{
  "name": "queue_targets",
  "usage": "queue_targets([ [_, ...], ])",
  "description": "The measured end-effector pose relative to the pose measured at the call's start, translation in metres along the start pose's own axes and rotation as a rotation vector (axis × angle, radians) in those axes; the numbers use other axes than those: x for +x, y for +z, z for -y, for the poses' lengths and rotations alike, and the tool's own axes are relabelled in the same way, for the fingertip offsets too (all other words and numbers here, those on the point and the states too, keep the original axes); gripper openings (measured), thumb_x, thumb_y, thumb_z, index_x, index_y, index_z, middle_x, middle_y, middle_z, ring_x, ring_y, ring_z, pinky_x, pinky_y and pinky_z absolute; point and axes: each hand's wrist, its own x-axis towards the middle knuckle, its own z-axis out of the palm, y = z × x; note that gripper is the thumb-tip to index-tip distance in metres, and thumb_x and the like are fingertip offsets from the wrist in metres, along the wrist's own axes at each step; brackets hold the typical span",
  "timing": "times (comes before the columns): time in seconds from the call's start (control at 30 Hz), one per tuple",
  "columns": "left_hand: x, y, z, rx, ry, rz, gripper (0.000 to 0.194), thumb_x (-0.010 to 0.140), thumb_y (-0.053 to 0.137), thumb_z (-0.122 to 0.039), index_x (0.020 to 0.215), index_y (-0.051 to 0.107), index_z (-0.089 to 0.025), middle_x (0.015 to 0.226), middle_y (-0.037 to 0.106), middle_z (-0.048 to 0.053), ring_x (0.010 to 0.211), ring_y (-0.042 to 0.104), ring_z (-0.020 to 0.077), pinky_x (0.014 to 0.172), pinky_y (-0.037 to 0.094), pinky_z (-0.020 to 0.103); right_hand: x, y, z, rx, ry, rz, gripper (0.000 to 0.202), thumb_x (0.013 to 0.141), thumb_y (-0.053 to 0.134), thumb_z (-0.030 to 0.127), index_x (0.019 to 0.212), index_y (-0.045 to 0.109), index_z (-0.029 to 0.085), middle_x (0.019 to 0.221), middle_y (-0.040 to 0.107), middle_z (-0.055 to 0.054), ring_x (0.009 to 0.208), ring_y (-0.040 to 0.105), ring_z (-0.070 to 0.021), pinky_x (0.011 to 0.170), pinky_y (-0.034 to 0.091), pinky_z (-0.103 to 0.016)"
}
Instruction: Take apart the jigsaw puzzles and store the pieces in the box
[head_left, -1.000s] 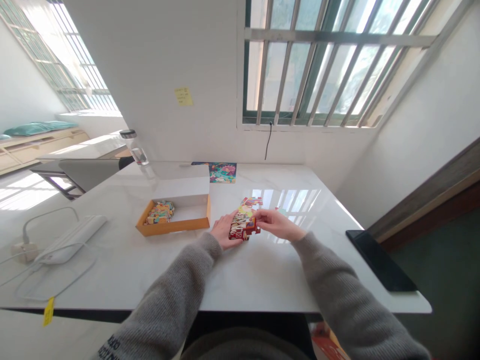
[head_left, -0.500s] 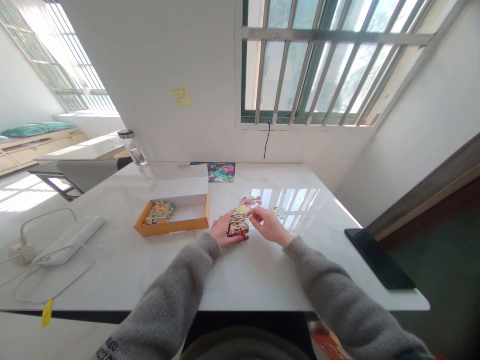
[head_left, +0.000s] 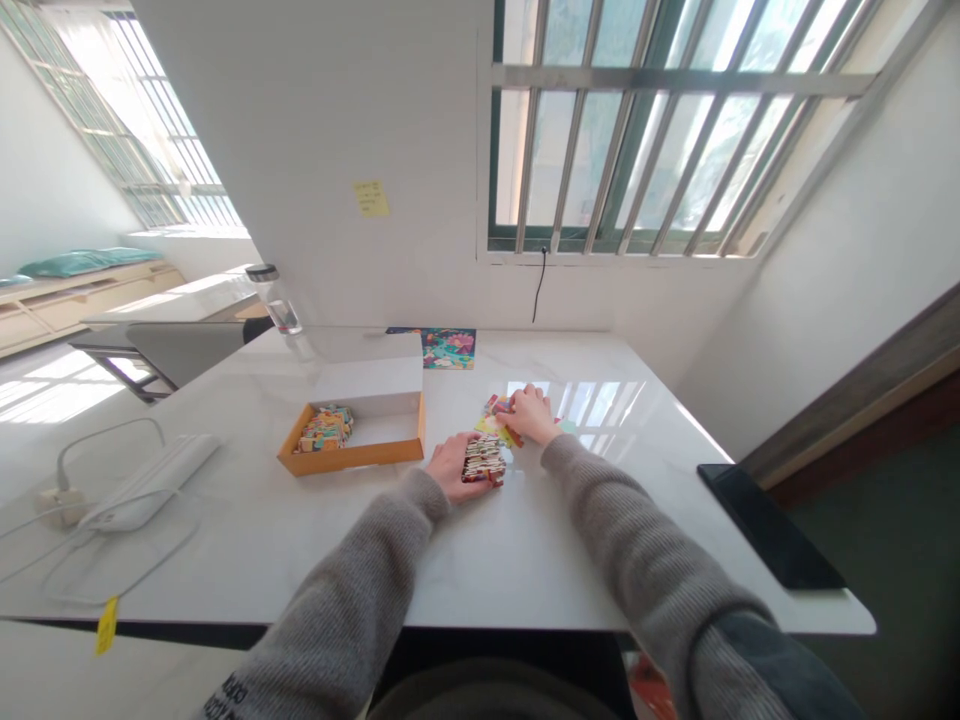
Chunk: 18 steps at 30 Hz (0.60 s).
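My left hand (head_left: 448, 468) rests on the table, its fingers wrapped round a row of jigsaw puzzle pieces (head_left: 484, 460) packed side by side. Just beyond it, my right hand (head_left: 532, 414) pinches a puzzle piece (head_left: 514, 436) low over the tabletop. That piece is partly covered by the fingers. Under and beside the fingertips lie joined puzzle pieces (head_left: 491, 408) in yellow, red and purple. A pale green piece (head_left: 568, 427) shows to the right of my right wrist.
An orange open box (head_left: 375, 455) stands left of my hands, with more puzzle pieces (head_left: 324, 428) inside. A colourful picture sheet (head_left: 454, 348) lies behind it. A bottle (head_left: 279, 302), a power strip (head_left: 150, 482) with cables and a black tablet-like slab (head_left: 769, 525) sit around the table.
My right hand has moved away from the row of pieces, forward and right, to the joined pieces with one piece in its fingers. My left hand keeps its hold. The view has shifted slightly.
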Motion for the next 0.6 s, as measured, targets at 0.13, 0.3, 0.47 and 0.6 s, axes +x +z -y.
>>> queue_targets([
  [0.13,0.000,0.000,-0.001,0.002,0.000,0.001,0.075,0.068,0.074,-0.045,0.132,0.044,-0.019,0.118,0.061,0.013,0.111,0.058,0.0329,0.098,0.043,0.051,-0.007,-0.001,-0.003,0.217,-0.054,-0.044,0.014,0.089,0.054,0.032,0.091,0.056,0.019,0.088,0.060,-0.005,0.083,0.054,-0.0197,0.076,0.039,-0.030],
  [0.3,0.001,0.000,-0.001,0.003,-0.011,-0.007,0.076,0.067,0.075,-0.045,0.131,0.044,-0.018,0.119,0.062,0.012,0.110,0.059,0.0322,0.099,0.044,0.050,-0.029,-0.026,-0.005,0.599,-0.076,-0.160,0.019,0.091,0.050,0.038,0.084,0.051,0.021,0.074,0.058,0.001,0.069,0.052,-0.0154,0.067,0.039,-0.028],
  [0.47,0.001,0.000,-0.001,-0.018,-0.027,-0.016,0.080,0.063,0.076,-0.046,0.131,0.046,-0.017,0.120,0.062,0.012,0.110,0.059,0.0341,0.099,0.043,0.050,-0.061,-0.066,-0.011,1.002,-0.154,0.241,0.031,0.088,0.059,0.049,0.081,0.052,0.020,0.063,0.050,0.004,0.059,0.046,-0.0113,0.060,0.038,-0.025],
  [0.6,0.000,-0.002,-0.003,0.027,-0.036,0.022,0.090,0.055,0.081,-0.047,0.133,0.045,-0.019,0.122,0.061,0.012,0.111,0.058,0.0343,0.100,0.043,0.047,-0.085,-0.068,-0.009,1.038,-0.245,0.582,0.037,0.083,0.064,0.053,0.079,0.051,0.019,0.065,0.053,0.004,0.056,0.046,-0.0096,0.052,0.036,-0.023],
])
